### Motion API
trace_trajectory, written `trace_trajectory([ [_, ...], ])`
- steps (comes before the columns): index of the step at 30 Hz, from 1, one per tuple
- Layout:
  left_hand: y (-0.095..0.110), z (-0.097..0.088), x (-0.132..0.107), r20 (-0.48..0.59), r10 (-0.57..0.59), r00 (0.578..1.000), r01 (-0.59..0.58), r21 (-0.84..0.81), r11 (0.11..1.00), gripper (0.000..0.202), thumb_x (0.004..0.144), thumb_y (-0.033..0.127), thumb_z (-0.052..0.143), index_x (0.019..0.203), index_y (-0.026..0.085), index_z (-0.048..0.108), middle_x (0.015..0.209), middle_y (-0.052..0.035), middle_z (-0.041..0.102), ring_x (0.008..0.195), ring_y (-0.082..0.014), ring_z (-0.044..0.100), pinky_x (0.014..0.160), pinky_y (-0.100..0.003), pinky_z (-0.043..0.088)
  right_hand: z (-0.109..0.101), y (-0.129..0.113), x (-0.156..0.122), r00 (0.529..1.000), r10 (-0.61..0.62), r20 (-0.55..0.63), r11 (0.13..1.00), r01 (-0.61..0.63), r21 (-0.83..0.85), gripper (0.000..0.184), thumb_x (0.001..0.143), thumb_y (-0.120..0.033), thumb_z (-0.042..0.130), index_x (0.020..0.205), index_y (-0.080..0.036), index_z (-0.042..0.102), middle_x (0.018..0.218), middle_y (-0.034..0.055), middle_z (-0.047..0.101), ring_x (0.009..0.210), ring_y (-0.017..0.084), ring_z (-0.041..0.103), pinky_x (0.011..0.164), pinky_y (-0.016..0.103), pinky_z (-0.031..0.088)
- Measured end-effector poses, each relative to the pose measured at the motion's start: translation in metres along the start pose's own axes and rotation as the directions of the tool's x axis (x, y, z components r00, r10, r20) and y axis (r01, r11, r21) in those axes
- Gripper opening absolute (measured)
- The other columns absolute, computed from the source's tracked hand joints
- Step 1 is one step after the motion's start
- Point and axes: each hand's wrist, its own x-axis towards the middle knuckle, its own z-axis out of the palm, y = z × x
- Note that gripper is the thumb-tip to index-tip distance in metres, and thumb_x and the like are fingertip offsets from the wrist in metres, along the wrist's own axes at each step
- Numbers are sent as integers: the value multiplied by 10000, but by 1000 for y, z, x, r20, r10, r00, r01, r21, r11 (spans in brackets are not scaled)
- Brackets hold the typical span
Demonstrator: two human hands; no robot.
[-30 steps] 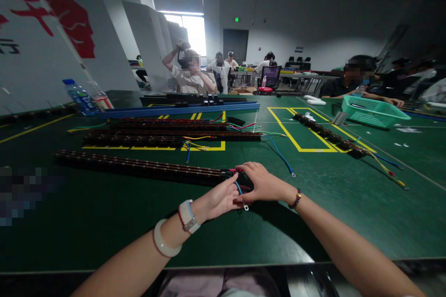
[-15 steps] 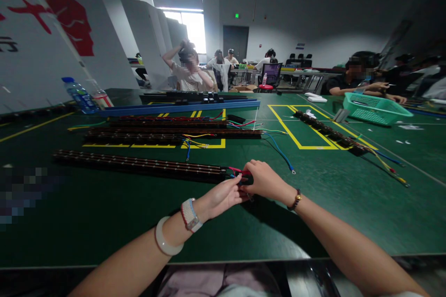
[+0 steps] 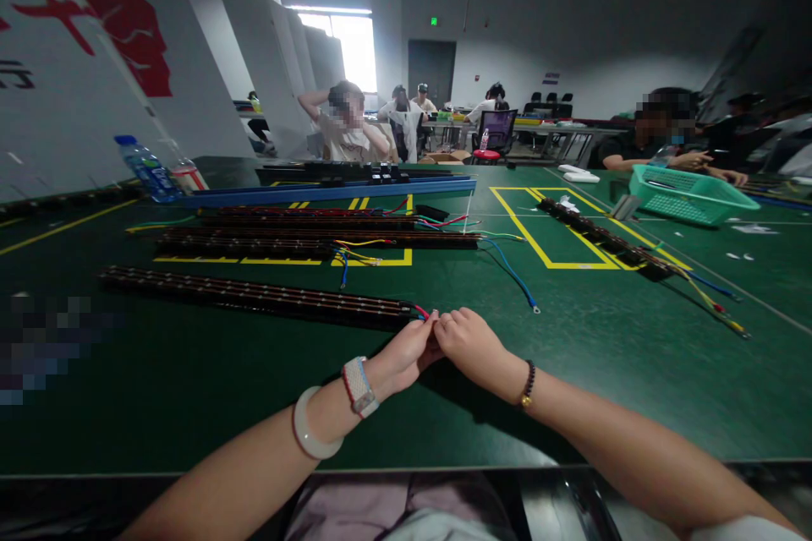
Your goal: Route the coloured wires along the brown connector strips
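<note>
A long black strip (image 3: 254, 294) with thin copper-coloured rails lies across the table in front of me. From its right end short wires (image 3: 421, 313), red and a bluish one, run into my hands. My left hand (image 3: 406, 352) is closed round these wires, with the thumb on top. My right hand (image 3: 473, 348) presses against it, its fingers curled closed at the wires' ends. The ends are hidden inside my fingers. Both hands sit just above the green tabletop.
Behind lie several more black strips (image 3: 285, 238) with coloured wires, and a blue rail (image 3: 342, 190). Another strip (image 3: 602, 237) lies at the right, near a green basket (image 3: 694, 196). A bottle (image 3: 147, 171) stands back left. Other people sit farther off.
My right hand has curled tighter and come down slightly. The left fingers, stretched out before, have folded in round the wires. The black strip has stayed in place.
</note>
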Motion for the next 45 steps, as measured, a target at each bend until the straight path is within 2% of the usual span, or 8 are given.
trace_trajectory([
  [7,0,-2,5,10,6,1000,-6,28,1000,176,897,161,450,753,78,507,688,-34,553,579,-62,520,668,-235,481,-12,16,-1,985,-117,-124,993,117,-10,304,937,-298,450,748,-132,621,776,94,520,750,197,447,661,354,277],
  [13,0,-4,4,56,12,998,-14,39,999,161,889,172,474,780,69,532,707,-48,569,595,-78,543,763,-317,499,-22,42,-4,979,-170,-116,983,176,46,372,914,-484,464,827,-154,612,788,62,542,744,181,457,702,347,269],
  [20,-1,-7,3,75,14,997,-19,64,998,161,900,174,460,873,55,565,844,-110,633,732,-125,620,864,-343,482,-15,38,-2,999,-31,35,984,24,177,174,878,-322,545,835,-153,559,797,51,605,756,188,552,692,323,295],
  [27,1,-8,1,143,-16,990,-3,131,991,253,927,227,425,1004,23,552,1025,-197,618,877,-170,645,958,-385,443,2,55,-2,967,116,227,924,-189,333,262,942,-338,435,844,-147,585,768,70,627,666,168,578,566,282,275],
  [30,2,-9,0,140,-25,990,5,142,990,295,934,253,408,1029,8,541,1043,-221,608,919,-195,642,960,-387,444,13,67,0,957,149,250,768,-271,580,288,925,-361,465,792,-146,603,733,43,622,628,123,537,547,240,292],
  [34,3,-14,2,175,-46,984,26,118,993,340,936,296,406,1020,-2,547,1033,-223,606,924,-210,639,918,-354,462,30,76,6,929,221,297,346,-359,867,394,850,-495,537,756,-116,588,614,12,563,540,87,466,511,208,311],
  [40,6,-13,3,137,-80,987,65,108,992,281,935,276,394,896,40,540,850,-143,614,747,-167,635,759,-299,483,47,73,20,817,373,440,-265,-360,894,455,708,-549,675,768,-122,530,564,-33,480,428,47,365,387,182,206],
  [45,6,-12,4,127,-85,988,70,117,991,276,930,287,403,887,46,531,794,-113,591,694,-148,616,711,-281,479,54,68,30,804,430,410,-380,-251,890,452,694,-528,696,715,-134,477,587,-26,496,435,55,410,364,179,293],
])
